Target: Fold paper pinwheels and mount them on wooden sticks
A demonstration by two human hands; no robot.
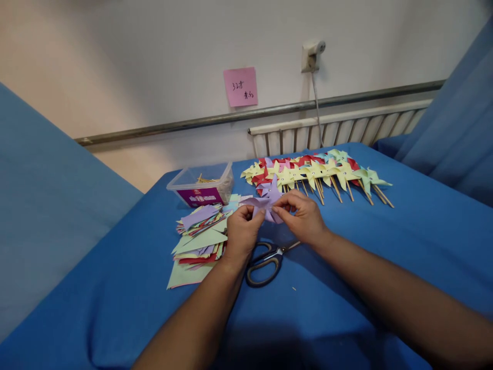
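A purple paper pinwheel (261, 202) with folded, pointed blades is held up between my two hands above the blue cloth. My left hand (243, 230) pinches its left side between thumb and fingers. On the right side, the fingertips of my right hand (303, 216) are closed on the paper's edge. More purple blades show just behind; I cannot tell whether they belong to the same pinwheel. Beneath my hands lies a pair of scissors (265, 268) with dark handles, its blades pointing right. Beside my left hand is a stack of coloured paper pieces (202, 244).
A clear plastic box (201, 181) with thin sticks stands behind the paper stack. Several finished pinwheels (316, 172) on wooden sticks lie in rows at the back right. Behind the blue-covered table (134, 288) are a metal rail (200, 122), a radiator (339, 131) and a plugged-in cable.
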